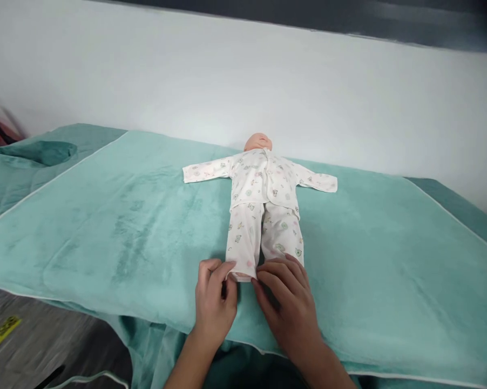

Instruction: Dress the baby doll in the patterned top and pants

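A baby doll lies on its back, its head (258,141) toward the wall. It wears a white patterned top (249,178) with both sleeves spread wide, and matching pants (244,232). My left hand (216,296) pinches the left edge of the cuff on the pant leg at the left. On the same cuff's right edge, my right hand (286,300) pinches the fabric between thumb and fingers. A bit of the doll's foot shows inside the cuff opening. The end of the other pant leg is hidden behind my right hand.
A teal plush blanket (146,216) with white piping covers the table and hangs over its front edge. Behind it stands a white wall (211,81). A folded teal cloth (36,153) lies at the far left. Yellow tape (1,334) marks the floor at lower left.
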A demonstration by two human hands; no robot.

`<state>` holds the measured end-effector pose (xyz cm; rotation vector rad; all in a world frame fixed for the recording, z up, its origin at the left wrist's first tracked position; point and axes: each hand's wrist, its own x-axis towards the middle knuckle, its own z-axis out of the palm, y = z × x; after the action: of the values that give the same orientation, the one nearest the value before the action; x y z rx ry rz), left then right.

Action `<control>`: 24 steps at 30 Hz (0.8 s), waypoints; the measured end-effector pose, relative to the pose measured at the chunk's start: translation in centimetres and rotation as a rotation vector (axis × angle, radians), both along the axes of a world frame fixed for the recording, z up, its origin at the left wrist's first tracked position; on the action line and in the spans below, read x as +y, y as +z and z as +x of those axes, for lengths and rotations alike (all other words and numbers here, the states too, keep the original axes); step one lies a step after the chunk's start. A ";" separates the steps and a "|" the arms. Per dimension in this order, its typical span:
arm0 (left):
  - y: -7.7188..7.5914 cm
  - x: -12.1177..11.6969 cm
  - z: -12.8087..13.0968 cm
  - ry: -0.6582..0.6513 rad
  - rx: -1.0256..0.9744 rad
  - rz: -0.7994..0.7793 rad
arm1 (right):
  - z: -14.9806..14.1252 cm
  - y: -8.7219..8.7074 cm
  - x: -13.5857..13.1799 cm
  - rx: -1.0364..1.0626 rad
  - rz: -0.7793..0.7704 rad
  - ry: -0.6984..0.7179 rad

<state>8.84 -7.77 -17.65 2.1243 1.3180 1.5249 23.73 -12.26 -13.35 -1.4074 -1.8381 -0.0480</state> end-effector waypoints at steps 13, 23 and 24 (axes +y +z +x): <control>0.5 -0.5 0.4 -0.096 0.121 0.051 | 6.1 -3.2 -1.3 0.214 -0.276 -0.330; 2.6 1.7 4.3 -0.330 0.342 0.089 | 6.8 -2.6 -1.4 0.449 -0.276 -0.055; 2.6 1.8 4.8 -0.344 0.331 0.080 | 6.9 -2.8 -1.5 0.463 -0.259 -0.031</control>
<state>13.61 -5.97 -15.04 2.5743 0.9171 1.1426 30.59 -13.75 -16.13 -1.4722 -1.4712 0.4784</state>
